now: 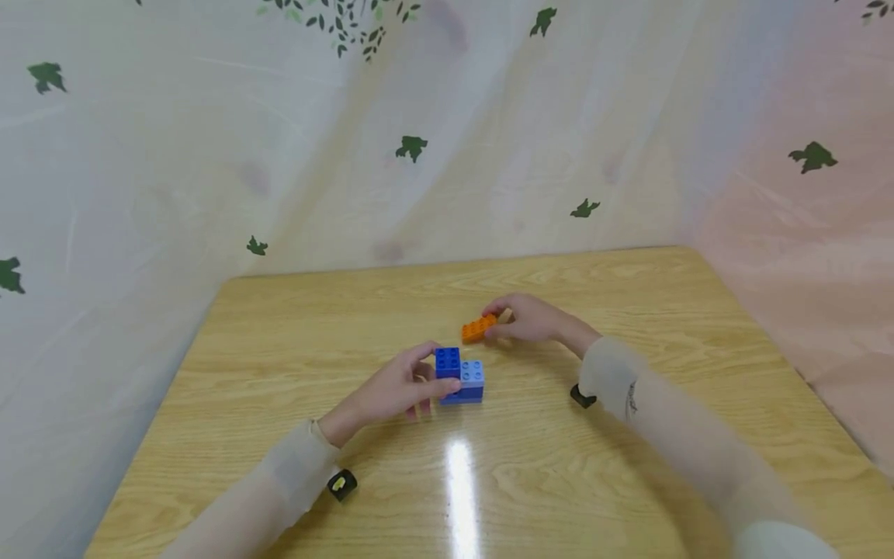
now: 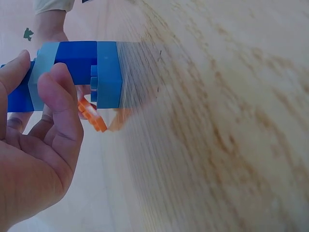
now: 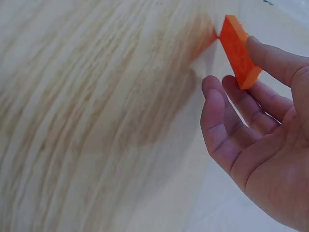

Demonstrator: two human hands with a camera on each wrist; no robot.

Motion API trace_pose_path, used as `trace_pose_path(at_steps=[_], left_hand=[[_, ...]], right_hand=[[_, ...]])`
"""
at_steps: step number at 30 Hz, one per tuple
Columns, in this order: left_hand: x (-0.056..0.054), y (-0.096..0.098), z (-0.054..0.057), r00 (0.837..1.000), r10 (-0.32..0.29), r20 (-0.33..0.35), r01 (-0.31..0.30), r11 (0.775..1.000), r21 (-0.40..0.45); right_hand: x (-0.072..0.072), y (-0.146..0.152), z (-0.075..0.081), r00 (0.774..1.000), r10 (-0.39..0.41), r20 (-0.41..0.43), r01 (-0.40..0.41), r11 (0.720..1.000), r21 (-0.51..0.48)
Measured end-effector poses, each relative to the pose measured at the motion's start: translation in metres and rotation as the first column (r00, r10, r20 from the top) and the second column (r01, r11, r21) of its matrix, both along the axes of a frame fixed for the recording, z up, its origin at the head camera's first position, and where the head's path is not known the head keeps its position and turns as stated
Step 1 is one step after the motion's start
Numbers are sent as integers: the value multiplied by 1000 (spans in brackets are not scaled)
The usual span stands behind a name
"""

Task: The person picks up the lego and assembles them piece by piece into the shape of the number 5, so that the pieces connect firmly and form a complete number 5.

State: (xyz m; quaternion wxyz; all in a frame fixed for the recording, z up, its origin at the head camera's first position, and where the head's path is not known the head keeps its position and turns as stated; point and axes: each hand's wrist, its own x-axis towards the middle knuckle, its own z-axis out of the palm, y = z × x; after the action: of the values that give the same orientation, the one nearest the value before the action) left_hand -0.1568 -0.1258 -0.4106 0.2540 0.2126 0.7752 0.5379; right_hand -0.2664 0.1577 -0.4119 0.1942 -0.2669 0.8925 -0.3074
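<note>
My left hand (image 1: 400, 386) grips a small stack of toy building blocks (image 1: 471, 394) from its left side, thumb in front and fingers behind. Dark blue and light blue blocks make up the stack, with a dark blue block (image 1: 448, 361) rising on the left above a light blue one (image 1: 472, 373). In the left wrist view the stack (image 2: 78, 55) shows a gap on one side between its layers. Beyond it, my right hand (image 1: 532, 317) pinches a flat orange block (image 1: 478, 329) between thumb and fingers. The right wrist view shows this orange block (image 3: 237, 50) tilted, one corner close to the tabletop.
Both hands work over a wooden table (image 1: 594, 481) with a glossy light reflection near its front. A pale cloth curtain (image 1: 475, 210) with green leaf and bird shapes hangs behind. Small black devices (image 1: 342, 484) sit at the wrists under the sleeves.
</note>
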Motion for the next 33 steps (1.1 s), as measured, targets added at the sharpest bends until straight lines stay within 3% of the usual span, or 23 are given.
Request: trace_pose_path(at_steps=[9,17,25,33], left_hand=[[0,0,2,1000,-1,3,1,1000,-7],[-1,0,0,1000,-5,-6,5,1000,1],[-1,-1,-1,1000,-6,-5,6,1000,9],[-1,-1,-2,1000,-3,-6,3,1000,10]], right_hand=[[12,11,10,989,143,28,-145,986,77],[19,20,19,971,78,226,-56,993,-102],[28,28,33,971,39,235,9,979,-201],[44,24,46,967,24,254,61,945,-321]])
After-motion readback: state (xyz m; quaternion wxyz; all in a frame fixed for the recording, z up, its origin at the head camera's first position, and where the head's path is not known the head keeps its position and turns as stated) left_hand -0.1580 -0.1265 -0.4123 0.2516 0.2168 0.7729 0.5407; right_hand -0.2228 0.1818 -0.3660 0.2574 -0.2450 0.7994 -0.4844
